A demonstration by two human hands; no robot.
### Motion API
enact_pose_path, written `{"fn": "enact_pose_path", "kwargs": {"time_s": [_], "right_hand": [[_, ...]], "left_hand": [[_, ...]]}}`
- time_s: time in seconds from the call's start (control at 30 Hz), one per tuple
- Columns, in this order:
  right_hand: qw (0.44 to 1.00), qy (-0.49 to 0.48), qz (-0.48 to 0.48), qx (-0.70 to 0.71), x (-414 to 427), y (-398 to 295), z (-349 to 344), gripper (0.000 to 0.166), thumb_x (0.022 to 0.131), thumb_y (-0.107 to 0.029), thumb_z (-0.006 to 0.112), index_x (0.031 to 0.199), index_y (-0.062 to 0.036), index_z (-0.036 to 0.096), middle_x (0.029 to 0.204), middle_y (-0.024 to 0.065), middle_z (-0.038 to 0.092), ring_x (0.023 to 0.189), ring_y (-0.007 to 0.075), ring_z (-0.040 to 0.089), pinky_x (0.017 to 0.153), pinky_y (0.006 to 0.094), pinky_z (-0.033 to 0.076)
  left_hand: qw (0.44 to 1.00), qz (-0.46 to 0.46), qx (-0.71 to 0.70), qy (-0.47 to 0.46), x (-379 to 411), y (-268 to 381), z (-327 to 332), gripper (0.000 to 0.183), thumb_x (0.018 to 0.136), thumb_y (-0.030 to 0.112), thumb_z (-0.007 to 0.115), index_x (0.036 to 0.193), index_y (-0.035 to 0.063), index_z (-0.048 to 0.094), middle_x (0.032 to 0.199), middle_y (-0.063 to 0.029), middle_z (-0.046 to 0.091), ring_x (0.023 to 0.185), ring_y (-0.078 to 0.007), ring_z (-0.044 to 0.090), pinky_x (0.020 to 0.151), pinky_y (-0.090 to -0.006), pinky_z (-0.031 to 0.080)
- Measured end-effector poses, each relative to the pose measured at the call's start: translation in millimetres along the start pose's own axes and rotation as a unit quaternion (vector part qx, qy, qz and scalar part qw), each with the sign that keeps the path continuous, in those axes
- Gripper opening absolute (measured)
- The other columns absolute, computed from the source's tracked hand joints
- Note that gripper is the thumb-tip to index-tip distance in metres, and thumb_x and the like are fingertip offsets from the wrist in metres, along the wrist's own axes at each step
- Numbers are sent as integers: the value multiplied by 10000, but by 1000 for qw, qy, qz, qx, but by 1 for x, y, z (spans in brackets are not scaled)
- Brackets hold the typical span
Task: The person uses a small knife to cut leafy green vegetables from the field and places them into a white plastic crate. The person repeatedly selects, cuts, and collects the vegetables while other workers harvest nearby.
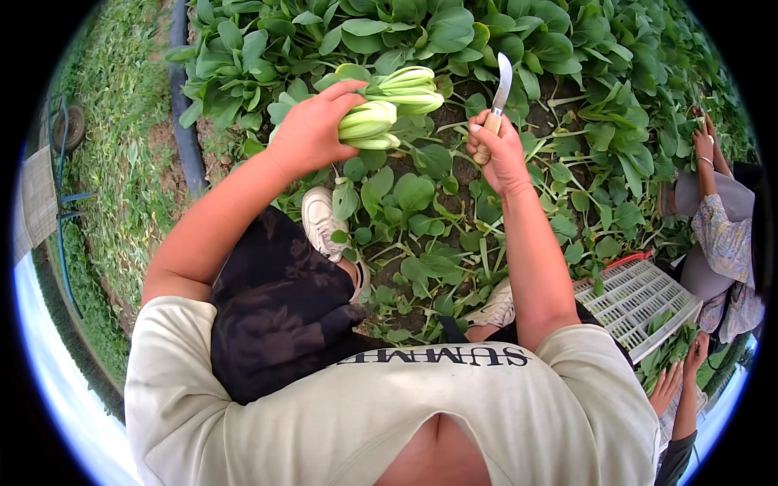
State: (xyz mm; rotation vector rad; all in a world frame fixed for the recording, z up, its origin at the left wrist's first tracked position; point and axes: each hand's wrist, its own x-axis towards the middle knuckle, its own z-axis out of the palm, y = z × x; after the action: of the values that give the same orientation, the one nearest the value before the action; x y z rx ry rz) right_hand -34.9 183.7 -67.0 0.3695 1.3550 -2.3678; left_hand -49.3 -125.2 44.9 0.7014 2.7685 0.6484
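My left hand point(319, 124) is closed around a bunch of bok choy point(368, 124), its pale green stalk ends pointing right. More cut heads of bok choy point(407, 91) lie against the bunch, just beyond my fingers; whether I grip these too I cannot tell. In my right hand point(499, 149) is a knife with a wooden handle and a curved metal blade point(503, 82), held upright with its tip away from me. The blade touches no stalk. Below both hands, loose leaves and low plants point(419, 194) cover the soil.
Uncut bok choy point(437, 27) grows thickly ahead and to the right. A dark hose point(182, 103) runs along the left. Near my right side stands a white plastic crate point(638, 297). Another person's hands point(704, 143) are among plants at far right; further hands point(668, 389) touch leaves behind the crate.
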Motion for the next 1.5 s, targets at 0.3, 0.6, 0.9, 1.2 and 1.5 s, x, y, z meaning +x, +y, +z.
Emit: {"fn": "enact_pose_path", "kwargs": {"time_s": [0.3, 0.6, 0.9, 1.2, 1.5], "right_hand": [[998, -65, -20, 15, -26, -37, 102, 651, 763, -50, 804, 1328, -59, 483, 1086, 31, 604, 763, 71, 561, 568, 211, 455], [935, -24, -152, -320, -22, -84, 96, 572, 721, -125, 847, 1202, -40, 551, 1037, 20, 636, 914, 108, 610, 817, 267, 512], [995, 34, -90, -21, -40, -38, 159, 517, 756, -117, 828, 1120, -36, 469, 917, 16, 545, 773, 84, 537, 636, 255, 486], [989, -40, -3, 140, -21, -49, 101, 234, 963, -137, 608, 1172, -73, 522, 1008, 69, 609, 670, 63, 460, 582, 227, 421], [946, -25, -120, -299, -22, -62, 122, 397, 767, -209, 823, 1042, -49, 585, 885, 9, 625, 698, 100, 574, 625, 256, 484]], "left_hand": [[890, -107, -440, -62, -36, 23, 1, 738, 669, 157, 839, 1319, 12, 521, 1204, -79, 617, 1083, -169, 586, 983, -324, 457], [783, -194, -592, -10, -29, -23, -27, 664, 761, 239, 750, 1313, -36, 506, 1176, -163, 651, 1070, -237, 639, 950, -393, 510], [731, -87, -676, 0, -1, 37, 16, 689, 721, 166, 824, 1322, 21, 519, 1205, -66, 623, 1077, -168, 600, 970, -320, 466], [634, -154, -755, -61, 1, 12, 7, 627, 806, 286, 735, 1317, 1, 508, 1169, -142, 645, 1076, -240, 637, 945, -394, 528], [649, -200, -728, -92, 1, 13, 14, 655, 805, 205, 741, 1363, 7, 459, 1246, -144, 599, 1100, -246, 624, 951, -406, 521]]}}
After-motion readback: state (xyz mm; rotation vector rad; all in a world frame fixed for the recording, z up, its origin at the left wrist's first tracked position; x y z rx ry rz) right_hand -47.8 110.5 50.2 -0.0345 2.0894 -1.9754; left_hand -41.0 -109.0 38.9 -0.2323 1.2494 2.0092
